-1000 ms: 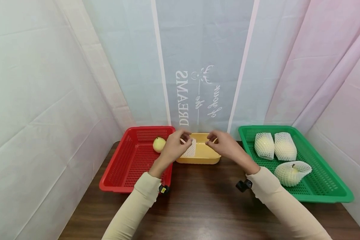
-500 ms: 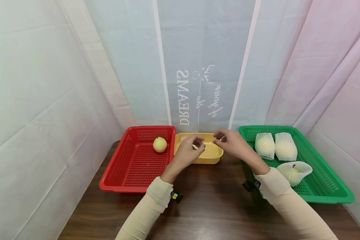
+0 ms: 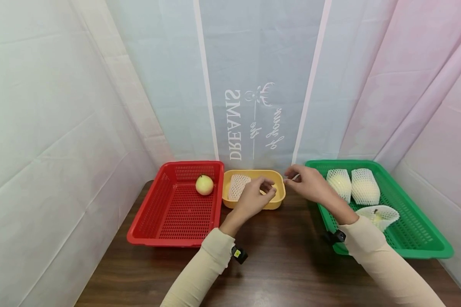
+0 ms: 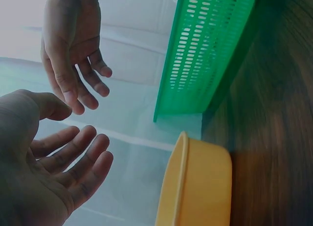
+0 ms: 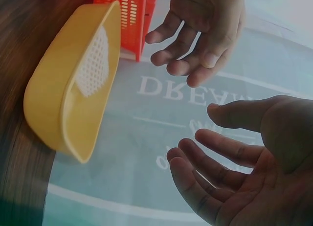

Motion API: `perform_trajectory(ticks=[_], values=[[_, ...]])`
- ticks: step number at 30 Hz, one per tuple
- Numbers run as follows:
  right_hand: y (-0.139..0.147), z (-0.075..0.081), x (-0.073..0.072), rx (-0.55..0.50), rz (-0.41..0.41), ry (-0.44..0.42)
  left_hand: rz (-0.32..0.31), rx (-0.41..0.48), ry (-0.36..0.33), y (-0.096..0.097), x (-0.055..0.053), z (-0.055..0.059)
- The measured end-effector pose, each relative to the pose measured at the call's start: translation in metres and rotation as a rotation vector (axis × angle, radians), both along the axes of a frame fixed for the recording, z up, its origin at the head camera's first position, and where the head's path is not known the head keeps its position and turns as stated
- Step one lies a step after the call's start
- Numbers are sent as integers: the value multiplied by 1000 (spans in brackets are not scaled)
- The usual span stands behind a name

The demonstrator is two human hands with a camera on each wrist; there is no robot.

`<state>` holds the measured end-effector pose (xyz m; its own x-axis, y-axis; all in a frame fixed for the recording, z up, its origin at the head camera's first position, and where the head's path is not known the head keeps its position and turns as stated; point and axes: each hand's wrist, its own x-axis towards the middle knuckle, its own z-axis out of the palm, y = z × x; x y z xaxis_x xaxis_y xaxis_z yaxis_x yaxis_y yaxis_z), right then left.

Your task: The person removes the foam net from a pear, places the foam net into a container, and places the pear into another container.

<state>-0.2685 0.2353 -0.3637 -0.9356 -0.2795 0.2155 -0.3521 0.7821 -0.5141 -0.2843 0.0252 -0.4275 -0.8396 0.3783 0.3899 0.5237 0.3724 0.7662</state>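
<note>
A person's two bare hands are held above a dark wooden table [image 3: 276, 277], with nothing grasped in either. The left hand [image 3: 255, 198] is held over the right part of a yellow tray [image 3: 226, 204], its fingers loosely bent; the right hand [image 3: 309, 183] is held likewise, between the tray and a green basket [image 3: 415, 226]. In the tray's left part a white foam net [image 3: 238, 186] is laid. In the green basket three net-wrapped fruits [image 3: 365, 189] are seen. In a red basket [image 3: 176, 221], just beside the tray, one bare yellow-green fruit [image 3: 204, 185] is placed. On the pale hanging cloth [image 3: 253, 51] behind, white lettering is printed, turned sideways and mirrored: "DREAMS" in capitals, "the" and "of your" in script, with an antlered deer's head. On the left wrist camera [image 3: 239, 254] a yellow patch is seen, too small to be read.
</note>
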Motion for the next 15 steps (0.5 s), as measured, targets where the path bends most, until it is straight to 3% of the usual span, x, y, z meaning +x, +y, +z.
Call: perform_trajectory(ticks=[15], values=[[35, -7, 5, 62, -50, -32, -52, -15, -61, 38, 6, -16]])
